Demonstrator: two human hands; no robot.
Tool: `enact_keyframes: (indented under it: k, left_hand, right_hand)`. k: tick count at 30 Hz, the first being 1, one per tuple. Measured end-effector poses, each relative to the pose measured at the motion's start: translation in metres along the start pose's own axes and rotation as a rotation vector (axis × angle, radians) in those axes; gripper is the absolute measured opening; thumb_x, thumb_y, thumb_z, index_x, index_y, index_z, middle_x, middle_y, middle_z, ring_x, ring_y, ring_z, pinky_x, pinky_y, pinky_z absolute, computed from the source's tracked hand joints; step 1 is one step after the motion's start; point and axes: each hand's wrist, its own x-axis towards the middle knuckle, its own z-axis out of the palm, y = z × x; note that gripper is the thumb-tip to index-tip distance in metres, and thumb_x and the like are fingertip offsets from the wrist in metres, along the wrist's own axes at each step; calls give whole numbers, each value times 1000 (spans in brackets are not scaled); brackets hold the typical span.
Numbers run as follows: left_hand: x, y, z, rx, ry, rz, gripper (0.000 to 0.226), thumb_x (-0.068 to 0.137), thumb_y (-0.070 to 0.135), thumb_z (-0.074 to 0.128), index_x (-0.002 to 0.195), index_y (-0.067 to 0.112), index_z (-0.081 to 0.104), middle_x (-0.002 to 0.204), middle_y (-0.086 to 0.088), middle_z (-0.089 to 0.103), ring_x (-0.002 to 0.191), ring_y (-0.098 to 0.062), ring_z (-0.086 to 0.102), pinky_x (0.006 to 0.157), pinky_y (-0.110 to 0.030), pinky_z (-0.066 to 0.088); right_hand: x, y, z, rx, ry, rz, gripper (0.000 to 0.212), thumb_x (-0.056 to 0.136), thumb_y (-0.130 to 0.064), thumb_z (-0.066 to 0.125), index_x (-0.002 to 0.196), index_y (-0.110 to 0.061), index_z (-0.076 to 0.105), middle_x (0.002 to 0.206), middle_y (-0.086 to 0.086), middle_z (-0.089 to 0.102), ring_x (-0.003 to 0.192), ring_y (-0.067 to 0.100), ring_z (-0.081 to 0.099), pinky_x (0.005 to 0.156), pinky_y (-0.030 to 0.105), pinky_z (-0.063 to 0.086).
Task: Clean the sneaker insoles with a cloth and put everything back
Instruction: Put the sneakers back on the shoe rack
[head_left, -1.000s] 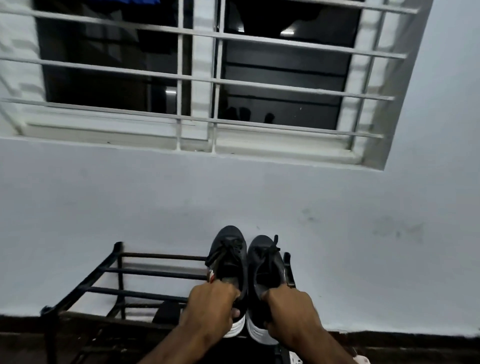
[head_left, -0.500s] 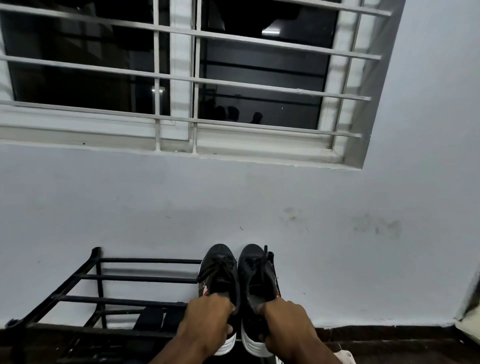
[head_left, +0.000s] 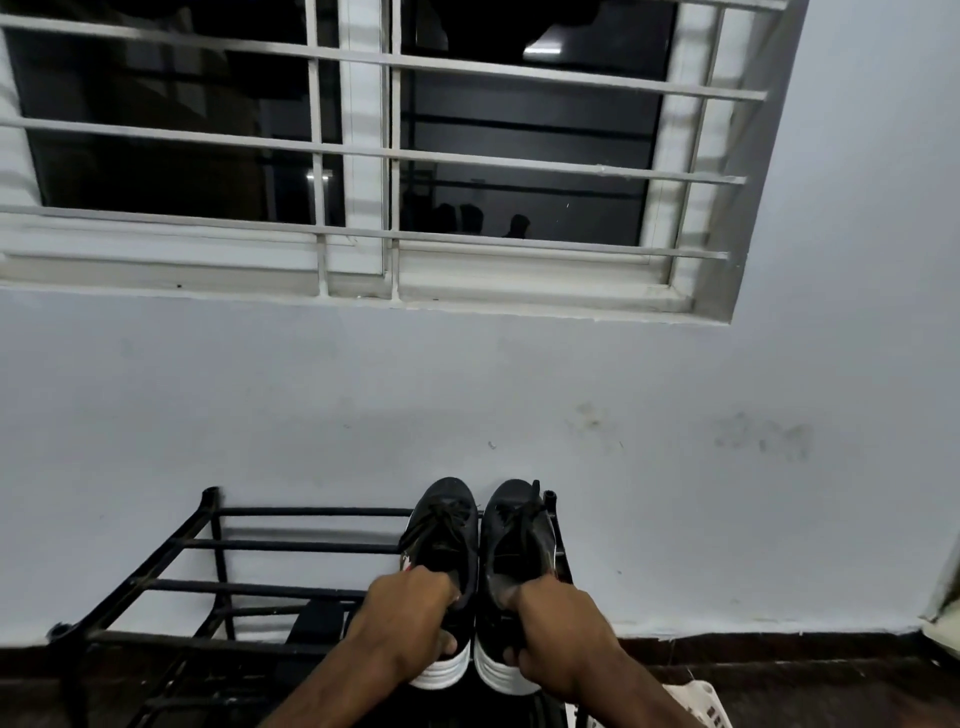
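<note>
Sneakers, a black pair with white soles, sit side by side at the right end of a black metal shoe rack (head_left: 291, 545), toes pointing at the wall (head_left: 675, 519). The left sneaker (head_left: 447, 519) and the right sneaker (head_left: 511, 525) almost touch along their inner sides. Whether the soles rest on the top bars or are held just above them cannot be told. The left hand (head_left: 405, 618) clasps the heel of the left sneaker, fingers curled into the collar and thumb low against the white sole. The right hand (head_left: 561, 629) grasps the heel of the right sneaker in the same way. Both toes are near the wall, with little room ahead. The right sneaker's outer side lies just beside the rack's right end post (head_left: 549, 496). To the left, the top bars run bare to the far end post, giving open room on that side. A white barred window grille (head_left: 519, 161) is set in the wall well above the rack. A white perforated basket (head_left: 698, 699) shows at the bottom edge, near the right forearm. A small red and white mark (head_left: 406, 564) sits on the left sneaker's outer side, too small to read. No other writing can be made out.
</note>
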Motion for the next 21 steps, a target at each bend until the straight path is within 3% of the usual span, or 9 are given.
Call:
enact_keyframes:
  k: [9,15,21]
  left_hand:
    - [-3,2,7,41,21,26,35,92,41,62,117,16,60,120,-11,65,113,-33,60,91,-35,47]
    - [-1,1,8,-13,12,24,39,92,36,64,125,17,57,125,-10,62,116,-31,59,93,-36,46]
    - [-2,-5,-5,9,32,62,35,84,39,72,115,25,62,120,-3,66,113,-27,61,88,-32,45]
  right_hand:
    - [0,7,3,-6,-62,-59,32,81,-24,66,112,-21,62,118,6,64,112,30,58,87,32,46]
    - [3,17,8,33,-72,-3,35,82,-24,68,115,-26,60,120,0,58,111,28,59,86,32,46]
    - [0,18,-2,89,-110,77,31,80,-44,68,107,-31,58,109,-2,62,102,27,63,76,30,44]
